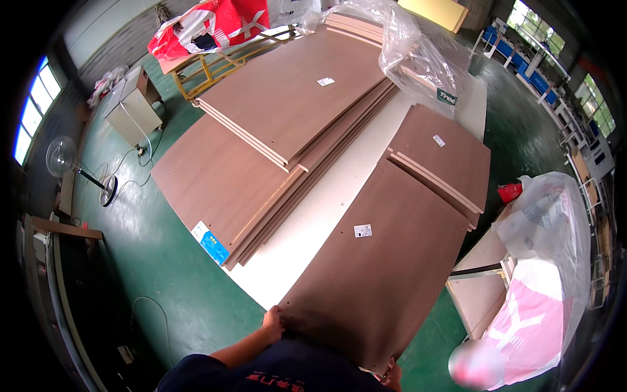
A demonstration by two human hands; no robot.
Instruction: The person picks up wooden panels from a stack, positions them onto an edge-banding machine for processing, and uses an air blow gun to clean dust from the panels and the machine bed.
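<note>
A large brown board (385, 268) stretches away from my body, with a small white label (362, 230) on its face. My left hand (273, 320) is closed on its near left corner. At the near right corner, my right hand (393, 375) grips the board's edge, with its fingers partly hidden. The board's far end lies close to a shorter stack of brown boards (441, 153), and its left side overlaps a white tabletop (313, 225).
Larger stacked brown boards (287, 98) lie on the left, one bearing a blue label (214, 247). Clear plastic wrap (418, 52) drapes the far end. A plastic-covered bin (535, 261) stands right; a fan (81, 170) and a grey cabinet (134, 108) stand left. Cables cross the green floor.
</note>
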